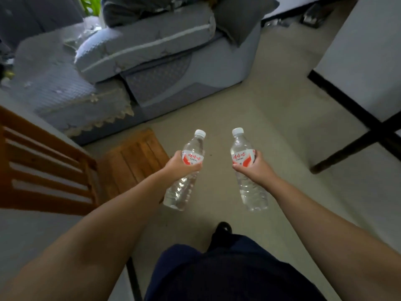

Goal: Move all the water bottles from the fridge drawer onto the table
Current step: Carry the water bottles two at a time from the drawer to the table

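Hidden or cut off: we see no fridge drawer; the white table (pixel 366 53) at two o'clock is cropped by the frame, showing only one corner, its dark edge and dark legs. Our fingertips on the far side of each bottle are out of sight.
Blur: the wooden chair (pixel 45 168) at nine o'clock is smeared; label print is unreadable.
Surroundings: a grey sofa (pixel 152 68) fills eleven o'clock, a low wooden stool (pixel 132 161) sits just before it; bare floor (pixel 271 118) lies between us and the table.
Left hand (pixel 180 165): fingers wrapped around the left water bottle (pixel 184 183), at its red-and-white label.
Right hand (pixel 255 168): fingers wrapped around the right water bottle (pixel 249 181) likewise.
Contents: both bottles hold clear water, white caps on, tilted slightly toward twelve o'clock, held apart above the floor.
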Tool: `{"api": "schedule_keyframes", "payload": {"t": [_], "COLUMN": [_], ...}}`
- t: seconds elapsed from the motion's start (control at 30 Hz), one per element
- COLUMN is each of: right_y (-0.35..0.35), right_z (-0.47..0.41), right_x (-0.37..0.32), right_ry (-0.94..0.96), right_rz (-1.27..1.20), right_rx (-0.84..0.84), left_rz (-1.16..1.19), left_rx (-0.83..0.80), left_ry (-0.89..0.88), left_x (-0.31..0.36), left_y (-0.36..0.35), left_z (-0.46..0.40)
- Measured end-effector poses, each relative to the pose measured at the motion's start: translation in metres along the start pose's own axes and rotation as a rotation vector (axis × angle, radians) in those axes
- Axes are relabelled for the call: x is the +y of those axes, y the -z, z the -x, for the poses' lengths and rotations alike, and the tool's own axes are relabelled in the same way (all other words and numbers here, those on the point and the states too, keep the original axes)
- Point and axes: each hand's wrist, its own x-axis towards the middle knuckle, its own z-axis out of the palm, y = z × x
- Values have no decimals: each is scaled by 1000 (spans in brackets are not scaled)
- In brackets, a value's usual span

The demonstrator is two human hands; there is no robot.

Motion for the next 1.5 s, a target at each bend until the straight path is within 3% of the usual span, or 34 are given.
{"api": "schedule_keyframes", "payload": {"t": [0.47,0.63,0.9,1.2,1.5], "right_y": [81,113,147,234,411], "right_z": [-147,-230,-314,-390,-459], "right_x": [-5,-30,-62,-31,7], "right_ry": [-208,-260,-314,-441,-468], "right_rz": [-114,-206,-316,-344,-354], "right_rx": [200,376,496,594,672], "left_rz": [-292,-364,-372,-462,-513], "left_rx": [-248,-333,-458,-632,-652], "left_ry": [-160,-238,-310,-349,-407], "left_x": [161,244,355,443,588], "left_y": [-40,-41,-48,-146,-294], "left_z": [-182,-271,-365,-443,-502]}}
